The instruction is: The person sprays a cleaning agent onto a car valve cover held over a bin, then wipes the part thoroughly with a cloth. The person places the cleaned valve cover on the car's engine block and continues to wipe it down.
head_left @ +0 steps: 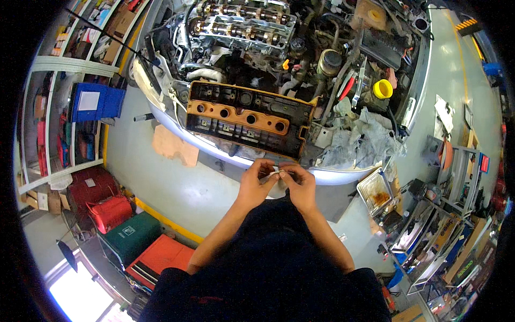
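My left hand and my right hand meet in front of my body, just short of the car's front edge. Thumbs and fingers of both are pinched together on a small whitish piece, too small to name. Right beyond them lies an upturned valve cover, its dark inside showing and an orange-brown gasket strip round its holes. It rests across the front of the open engine bay. Behind it, the engine's camshafts lie exposed in the cylinder head.
A grey rag and a yellow cup sit at the bay's right side. On the floor to the right stands a stained metal tray. Tool boxes line the left, below shelving. A wheeled rack stands at the right.
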A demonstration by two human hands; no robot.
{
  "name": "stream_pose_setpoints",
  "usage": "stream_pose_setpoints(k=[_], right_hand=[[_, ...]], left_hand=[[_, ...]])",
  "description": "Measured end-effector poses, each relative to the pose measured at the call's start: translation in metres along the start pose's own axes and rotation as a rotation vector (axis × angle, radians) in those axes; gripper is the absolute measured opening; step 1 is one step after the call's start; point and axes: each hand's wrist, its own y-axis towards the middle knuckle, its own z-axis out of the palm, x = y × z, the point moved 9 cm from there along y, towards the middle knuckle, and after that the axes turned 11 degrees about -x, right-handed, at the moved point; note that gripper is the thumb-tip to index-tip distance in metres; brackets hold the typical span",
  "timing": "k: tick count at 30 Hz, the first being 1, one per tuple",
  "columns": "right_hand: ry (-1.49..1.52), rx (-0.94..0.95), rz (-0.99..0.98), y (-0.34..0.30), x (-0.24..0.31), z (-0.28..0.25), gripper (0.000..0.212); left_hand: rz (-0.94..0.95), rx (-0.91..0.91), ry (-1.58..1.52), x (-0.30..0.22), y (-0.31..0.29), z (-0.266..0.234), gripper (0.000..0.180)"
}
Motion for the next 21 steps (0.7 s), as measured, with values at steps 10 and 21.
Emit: stream_pose_setpoints(k=[10, 21], right_hand=[[0.453, -0.039, 0.196, 0.021, -0.013, 0.006, 0.013], [0.031, -0.269, -0.078, 0.046, 0.009, -0.039, 0.021]], left_hand=[[-0.065, -0.114, -0.333, -0.007, 0.011, 0.021, 0.026], [0.682, -0.147, 0.534, -0.049, 0.083, 0.011, 0.027]])
